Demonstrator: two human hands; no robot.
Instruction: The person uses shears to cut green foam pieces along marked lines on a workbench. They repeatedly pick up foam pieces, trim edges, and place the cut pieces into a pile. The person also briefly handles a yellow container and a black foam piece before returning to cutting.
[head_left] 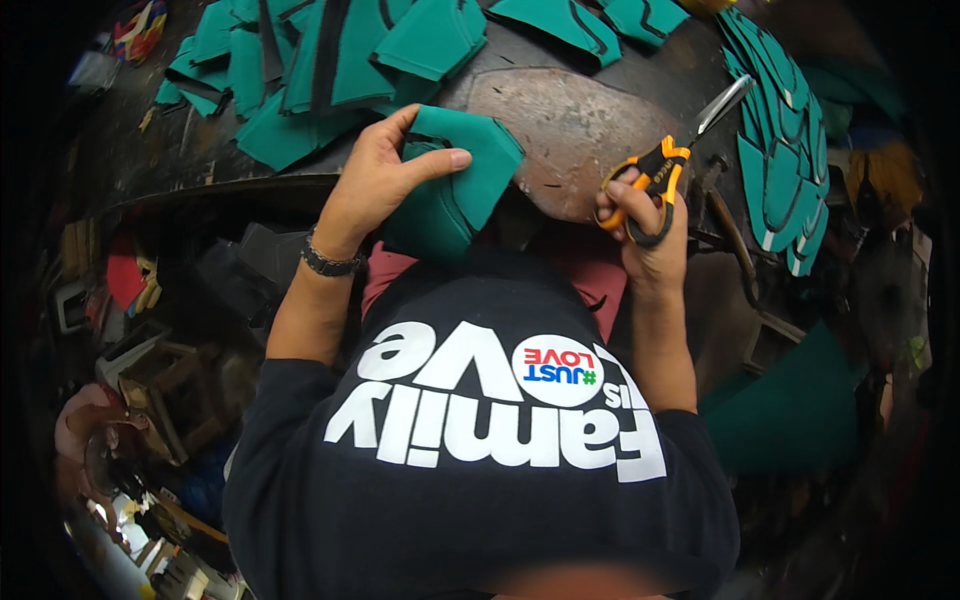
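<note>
Between the thumb and fingers of my left hand (385,170) is a green fabric piece (478,180), held over the table's near edge. It looks like a flat cut panel with angled corners, and dark material shows at its inner edge. My right hand (645,225) grips a pair of scissors (660,175) with orange and black handles. Their metal blades point up and away to the right, apart from the fabric and seemingly closed together. My right fingers wrap round the handle loops, partly hidden by them.
A loose heap of green pieces (340,60) with black parts covers the table's far left. Overlapping green cut pieces (775,180) lie in a row along the right. A worn brown board (560,130) sits in the middle. A hammer (728,220) rests at the right edge.
</note>
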